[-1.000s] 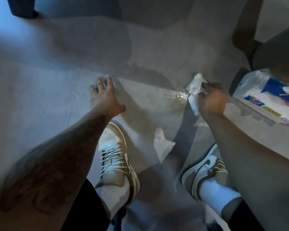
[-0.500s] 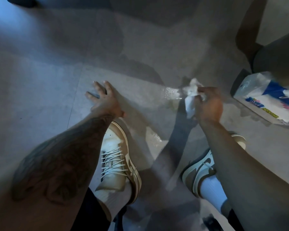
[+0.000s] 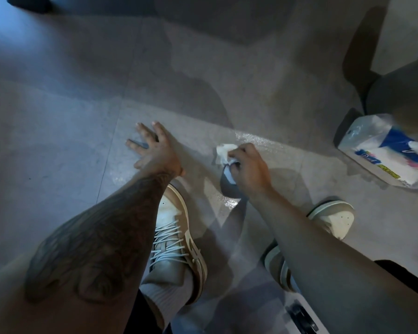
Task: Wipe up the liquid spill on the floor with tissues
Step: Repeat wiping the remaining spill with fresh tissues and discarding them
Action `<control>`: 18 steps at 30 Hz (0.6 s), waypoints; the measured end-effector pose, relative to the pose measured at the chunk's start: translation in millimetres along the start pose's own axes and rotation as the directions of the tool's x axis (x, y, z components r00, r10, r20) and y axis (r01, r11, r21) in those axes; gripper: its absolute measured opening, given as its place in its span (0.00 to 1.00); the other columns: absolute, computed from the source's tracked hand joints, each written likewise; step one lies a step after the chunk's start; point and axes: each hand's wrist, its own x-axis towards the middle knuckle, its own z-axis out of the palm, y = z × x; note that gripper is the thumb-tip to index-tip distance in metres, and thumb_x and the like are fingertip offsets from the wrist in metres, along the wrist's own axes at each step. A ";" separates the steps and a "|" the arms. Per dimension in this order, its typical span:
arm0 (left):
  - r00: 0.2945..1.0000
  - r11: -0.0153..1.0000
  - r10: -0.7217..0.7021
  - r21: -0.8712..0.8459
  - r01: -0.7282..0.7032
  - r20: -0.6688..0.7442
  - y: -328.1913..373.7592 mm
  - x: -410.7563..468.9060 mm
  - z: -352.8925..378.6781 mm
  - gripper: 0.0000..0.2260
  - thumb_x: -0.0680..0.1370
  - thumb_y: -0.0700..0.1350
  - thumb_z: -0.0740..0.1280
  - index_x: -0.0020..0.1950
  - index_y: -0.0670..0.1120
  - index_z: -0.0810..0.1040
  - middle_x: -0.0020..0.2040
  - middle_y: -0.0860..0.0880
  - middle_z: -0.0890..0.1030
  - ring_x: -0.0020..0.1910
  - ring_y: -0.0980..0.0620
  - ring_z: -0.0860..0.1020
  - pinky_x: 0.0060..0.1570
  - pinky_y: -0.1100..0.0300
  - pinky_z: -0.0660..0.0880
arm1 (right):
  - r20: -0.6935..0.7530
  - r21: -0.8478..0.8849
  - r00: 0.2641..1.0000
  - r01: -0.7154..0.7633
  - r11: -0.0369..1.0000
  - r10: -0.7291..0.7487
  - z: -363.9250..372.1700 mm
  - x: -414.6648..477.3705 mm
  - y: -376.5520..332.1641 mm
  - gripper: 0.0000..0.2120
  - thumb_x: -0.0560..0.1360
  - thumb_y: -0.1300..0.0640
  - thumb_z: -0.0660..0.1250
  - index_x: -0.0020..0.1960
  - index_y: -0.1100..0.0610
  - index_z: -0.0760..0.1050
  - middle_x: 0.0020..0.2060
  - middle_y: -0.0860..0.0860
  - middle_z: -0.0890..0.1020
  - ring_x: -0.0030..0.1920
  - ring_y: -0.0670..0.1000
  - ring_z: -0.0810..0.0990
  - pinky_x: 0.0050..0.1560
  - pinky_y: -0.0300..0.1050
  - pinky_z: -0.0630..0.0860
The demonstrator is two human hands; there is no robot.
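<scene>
— Where's the tissue [image 3: 223,153]?
— Crumpled in the right hand's [image 3: 247,168] curled fingers, low over the floor [image 3: 58,165], perhaps touching it, beside the shiny spill [image 3: 258,138].
— The left hand [image 3: 155,150]?
— Flat on the floor, fingers spread, holding nothing. The tissue pack [image 3: 391,160] lies well right.

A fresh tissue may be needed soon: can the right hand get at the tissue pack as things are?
Probably yes. The tissue pack lies on the floor to the right of the right hand, nothing between them, but its fingers hold a crumpled tissue.

Dim, bluish cast upper left; soft shadows, glare
</scene>
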 end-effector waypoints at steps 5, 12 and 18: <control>1.000 1.000 -0.003 -0.008 0.003 0.004 -1.2 1.4 1.0 0.63 0.67 0.49 0.82 0.80 0.50 0.32 0.78 0.41 0.27 0.75 0.25 0.35 0.65 0.26 0.65 | -0.182 0.006 0.973 -0.141 0.990 0.140 -32.6 22.0 50.0 0.15 0.68 0.61 0.66 0.53 0.54 0.82 0.54 0.56 0.81 0.54 0.60 0.79 0.53 0.45 0.73; 1.000 1.000 -0.013 -0.014 0.013 -0.010 -1.0 1.0 2.7 0.65 0.65 0.49 0.83 0.80 0.51 0.32 0.78 0.43 0.26 0.76 0.27 0.34 0.63 0.26 0.67 | -0.298 -0.072 0.907 -0.332 0.941 0.298 -64.3 124.4 39.7 0.16 0.74 0.57 0.62 0.60 0.53 0.80 0.58 0.58 0.77 0.56 0.58 0.77 0.57 0.42 0.69; 1.000 1.000 -0.003 -0.015 0.003 -0.010 -2.3 2.6 2.4 0.64 0.66 0.48 0.82 0.80 0.51 0.31 0.78 0.42 0.26 0.76 0.26 0.34 0.63 0.25 0.66 | 0.029 -0.146 0.983 0.186 0.972 -0.184 -10.5 88.3 -32.8 0.12 0.74 0.56 0.64 0.55 0.55 0.81 0.54 0.56 0.79 0.54 0.56 0.76 0.53 0.48 0.75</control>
